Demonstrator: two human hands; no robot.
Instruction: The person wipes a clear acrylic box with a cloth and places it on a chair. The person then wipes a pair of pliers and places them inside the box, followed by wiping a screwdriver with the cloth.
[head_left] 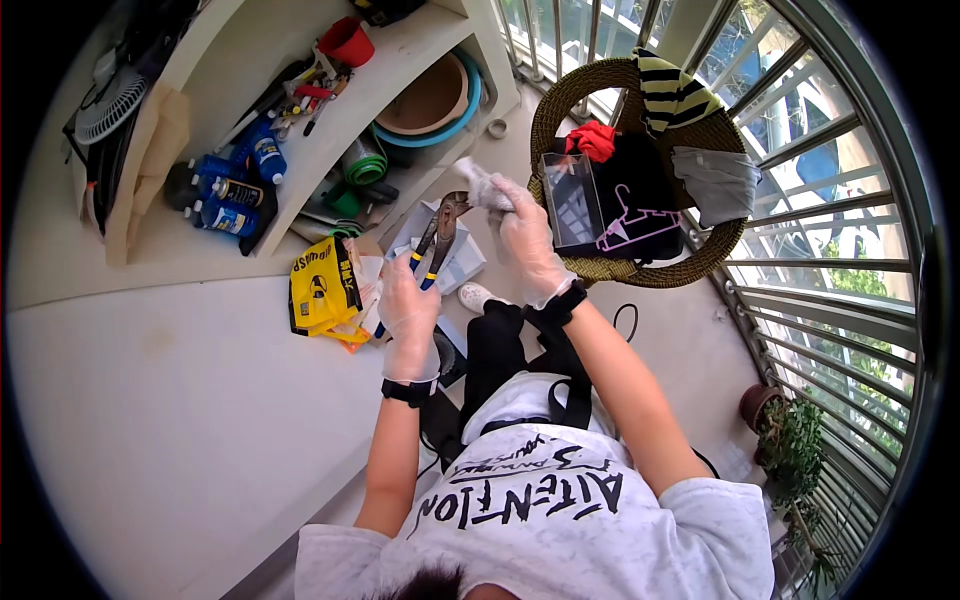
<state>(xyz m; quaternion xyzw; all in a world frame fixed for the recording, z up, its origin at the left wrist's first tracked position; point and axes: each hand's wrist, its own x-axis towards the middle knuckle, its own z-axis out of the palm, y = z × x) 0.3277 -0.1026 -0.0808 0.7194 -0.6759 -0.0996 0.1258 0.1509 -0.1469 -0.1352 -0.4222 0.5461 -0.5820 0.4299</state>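
My left hand (408,305), in a clear thin glove, is closed around the handles of a pair of pliers (447,222). The handles are blue and yellow, and the worn, brownish metal jaws point up and away from me. Beside the jaws, my right hand (527,238), gloved the same way, grips a crumpled whitish cloth (484,188). The cloth is close to the jaws; I cannot tell whether they touch. Below the pliers lie white box-like pieces (462,262) on the floor, partly hidden by my hands.
On the right stands a wicker chair (552,100) holding a clear box (568,200), a purple hanger (640,222) and cloths. Shelves (400,62) with blue bottles (225,217) and tools are at the left. A yellow bag (325,285) lies near my left hand. A potted plant (795,450) stands by the railing.
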